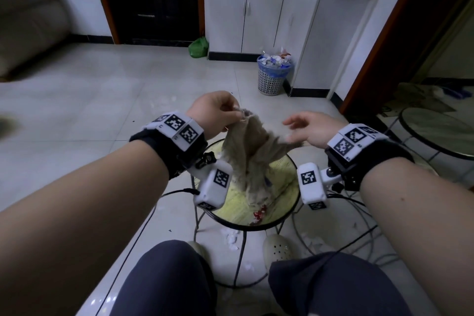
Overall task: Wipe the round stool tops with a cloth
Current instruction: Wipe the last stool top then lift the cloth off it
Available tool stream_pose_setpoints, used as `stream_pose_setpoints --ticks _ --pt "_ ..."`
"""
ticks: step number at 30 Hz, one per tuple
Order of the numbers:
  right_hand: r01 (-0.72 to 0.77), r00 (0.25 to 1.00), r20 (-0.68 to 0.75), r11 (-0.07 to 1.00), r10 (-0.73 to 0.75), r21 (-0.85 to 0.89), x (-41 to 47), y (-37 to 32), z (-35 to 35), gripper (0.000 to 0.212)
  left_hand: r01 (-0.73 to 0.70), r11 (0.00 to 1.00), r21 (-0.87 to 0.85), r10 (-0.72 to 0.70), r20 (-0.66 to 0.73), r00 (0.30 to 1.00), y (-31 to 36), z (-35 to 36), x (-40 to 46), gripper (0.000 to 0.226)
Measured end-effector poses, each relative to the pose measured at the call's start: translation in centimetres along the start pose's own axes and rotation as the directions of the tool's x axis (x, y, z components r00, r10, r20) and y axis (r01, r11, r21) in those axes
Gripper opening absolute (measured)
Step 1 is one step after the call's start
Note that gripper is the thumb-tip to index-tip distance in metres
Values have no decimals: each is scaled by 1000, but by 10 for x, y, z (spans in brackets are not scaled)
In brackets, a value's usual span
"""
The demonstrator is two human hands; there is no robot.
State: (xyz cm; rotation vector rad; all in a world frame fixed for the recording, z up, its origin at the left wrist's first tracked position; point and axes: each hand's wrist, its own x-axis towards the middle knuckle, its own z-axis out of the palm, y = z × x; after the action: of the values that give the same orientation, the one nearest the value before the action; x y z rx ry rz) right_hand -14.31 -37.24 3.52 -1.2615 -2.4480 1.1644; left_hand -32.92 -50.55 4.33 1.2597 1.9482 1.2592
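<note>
Head view: left hand [215, 113] pinches the top edge of a beige cloth [252, 156], grip closed on it, held up above a round stool [279, 218]. Right hand [307, 129] takes the cloth's other upper edge near its fingertips; fingers partly spread, and with motion blur there I cannot tell how firm that grip is. Cloth hangs bunched between both hands, lower end touching the stool's yellowish top, near a small red mark at the front of the seat. Stool has a dark rim and thin metal legs and stands on the tiled floor [77, 115] just ahead of the person's knees. Second round stool [436, 131] sits at right, apart from the first. Both wrists carry black bands with white marker blocks. Full waste basket [273, 77] stands beyond, beside white cabinets [246, 13].
</note>
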Motion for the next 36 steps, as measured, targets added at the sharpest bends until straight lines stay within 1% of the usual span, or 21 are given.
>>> stream_pose_setpoints --ticks 2,3,6,7,8,11,14,15,17,21,23,25,27,29,31,32,33,34,35,36 --pt "95 995 15 995 -94 -18 -2 -12 4 46 -36 999 -11 37 53 998 6 5 -2 21" --pt "134 990 34 991 -134 4 -3 -17 7 47 -50 998 -23 52 76 996 8 6 -3 22" --pt "206 968 108 962 -228 177 -3 -29 18 40 -81 995 -54 87 134 987 14 8 -5 23" --pt "218 962 123 958 -243 188 -2 -31 21 38 -90 994 -67 99 139 985 16 7 -6 23" --pt "228 959 134 961 -249 156 -2 -32 23 35 -98 992 -80 108 135 985 18 5 -6 23" --pt "207 967 154 978 -201 -21 -2 -32 31 26 -119 987 -105 131 107 986 22 -2 -6 22" --pt "180 978 123 979 -168 -100 0 -24 35 23 -145 988 -57 149 57 987 22 -10 -3 21" --pt "170 981 118 975 -154 -140 1 -21 34 22 -142 988 -66 144 30 989 22 -14 -2 21" --pt "130 990 88 964 -112 -234 3 -13 31 17 -138 981 -138 138 -16 990 20 -21 0 23" --pt "67 996 -36 970 -78 -235 7 -5 27 13 -158 969 -191 150 -56 987 17 -29 3 25" --pt "39 998 -26 956 -49 -292 9 -3 29 15 -170 949 -267 156 -73 985 17 -29 4 26" --pt "-4 1000 22 923 13 -384 11 3 33 15 -173 928 -329 147 -105 984 19 -29 5 26" --pt "-50 995 52 896 81 -442 12 10 35 24 -171 918 -358 130 -136 982 18 -32 6 26" --pt "-71 991 64 878 115 -473 11 17 34 34 -171 909 -380 116 -162 980 15 -34 7 27" --pt "-59 994 52 898 91 -437 12 21 31 31 -157 907 -392 91 -182 979 10 -36 8 26" --pt "-41 997 39 920 61 -390 12 21 30 27 -147 915 -377 80 -187 979 8 -35 8 25" --pt "-10 1000 23 941 19 -339 13 19 29 26 -135 936 -326 76 -187 979 6 -33 6 23" --pt "36 999 12 954 -34 -299 15 15 29 29 -119 967 -225 79 -176 981 5 -31 5 20" --pt "88 996 6 959 -90 -271 16 11 30 30 -101 991 -88 87 -149 985 4 -28 4 14" --pt "139 990 5 960 -142 -241 16 6 30 28 -87 995 47 91 -103 991 4 -23 2 9"
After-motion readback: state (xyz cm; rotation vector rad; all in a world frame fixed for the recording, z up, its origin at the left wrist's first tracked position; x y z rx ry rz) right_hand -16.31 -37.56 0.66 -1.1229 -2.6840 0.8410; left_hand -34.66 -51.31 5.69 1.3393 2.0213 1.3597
